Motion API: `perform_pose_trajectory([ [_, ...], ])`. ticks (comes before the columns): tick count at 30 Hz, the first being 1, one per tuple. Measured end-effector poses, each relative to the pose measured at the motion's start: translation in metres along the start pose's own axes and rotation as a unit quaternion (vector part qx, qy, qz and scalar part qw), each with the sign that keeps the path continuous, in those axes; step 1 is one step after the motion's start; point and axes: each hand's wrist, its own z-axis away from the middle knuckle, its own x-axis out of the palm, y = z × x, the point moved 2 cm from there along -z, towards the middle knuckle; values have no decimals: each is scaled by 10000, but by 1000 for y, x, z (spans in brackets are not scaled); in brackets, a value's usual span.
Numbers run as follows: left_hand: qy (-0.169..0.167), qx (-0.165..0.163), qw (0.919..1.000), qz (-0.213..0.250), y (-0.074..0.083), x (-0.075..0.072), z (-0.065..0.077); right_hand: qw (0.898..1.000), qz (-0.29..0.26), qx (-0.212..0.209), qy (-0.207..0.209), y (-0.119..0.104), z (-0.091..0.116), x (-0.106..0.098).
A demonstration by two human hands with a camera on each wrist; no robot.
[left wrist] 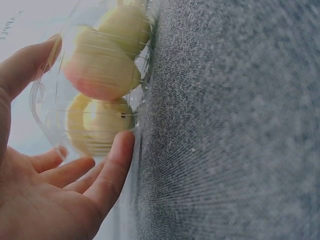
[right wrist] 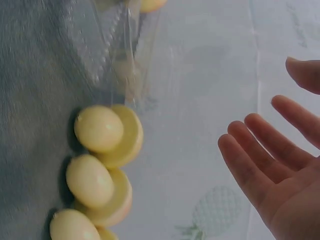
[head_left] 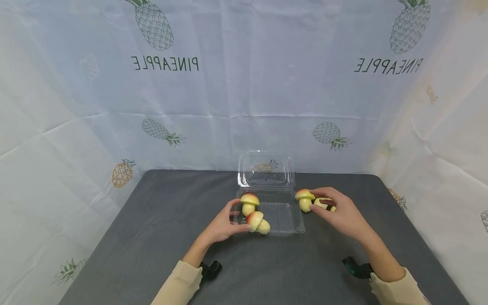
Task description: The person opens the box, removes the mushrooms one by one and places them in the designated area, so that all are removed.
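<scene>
A clear plastic clamshell container (head_left: 284, 212) stands with its lid (head_left: 266, 169) raised at the back. In its left half are two toy mushrooms with red-yellow caps: one upright (head_left: 249, 204), one tipped over (head_left: 258, 223). My left hand (head_left: 223, 224) holds the container's left near corner, thumb along the front and fingers at the left side; the left wrist view shows the fingertips (left wrist: 122, 142) against its ribbed wall. Right of the container, several more mushrooms (right wrist: 100, 130) stand in a row. Over them hovers my right hand (head_left: 343, 214), fingers spread and apart from them.
A dark grey cloth covers the table (head_left: 183, 203). Behind it and at both sides hangs a white curtain (head_left: 244, 84) printed with pineapples. Black bands with attached pieces (head_left: 211, 270) sit at both wrists.
</scene>
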Motion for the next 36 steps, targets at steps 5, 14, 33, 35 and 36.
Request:
perform_pose_trajectory([
  [5,-4,14,10000,10,0,0,0,9989,-379,-234,-154,-8,-5,14],
  [14,-2,-38,10000,0,1,2,1,9966,-700,-358,-227,-13,-12,33],
  [33,14,-18,10000,-56,2,0,1,9920,-970,-432,-676,-20,-33,68],
  [35,14,-30,10000,-57,2,0,0,9912,-1008,-494,-696,-20,-34,73],
  [36,5,-13,10000,-42,1,0,0,9907,-1034,-531,-710,-20,-35,75],
])
